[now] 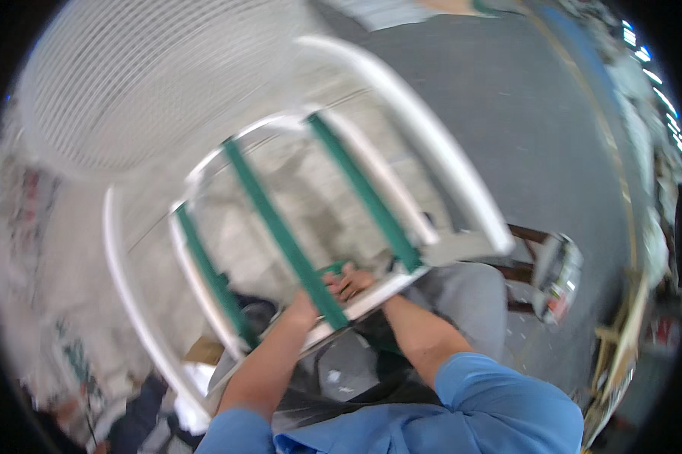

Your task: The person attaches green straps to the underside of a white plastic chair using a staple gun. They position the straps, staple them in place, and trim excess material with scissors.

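Note:
A white chair frame [416, 113] stands before me with its back away from me. Green webbing straps [269, 216] run across its open seat, from the far rail to the near one. Behind the near seat rail [390, 291] my two hands meet, fingers bent. My left hand [330, 283] comes in under the middle strap, which hides part of it. Close beside it, my right hand [356, 281] is closed. A short piece of green strap [338, 268] shows at the fingers of both hands; blur hides its exact hold.
The chair's round woven backrest [159, 83] fills the upper left. White curved arms flank the seat. To the right stands a dark wooden stool [522, 272] with a wrapped top [559, 276]. A brown cardboard piece [205, 350] lies at lower left. Grey floor [500, 83] stretches beyond.

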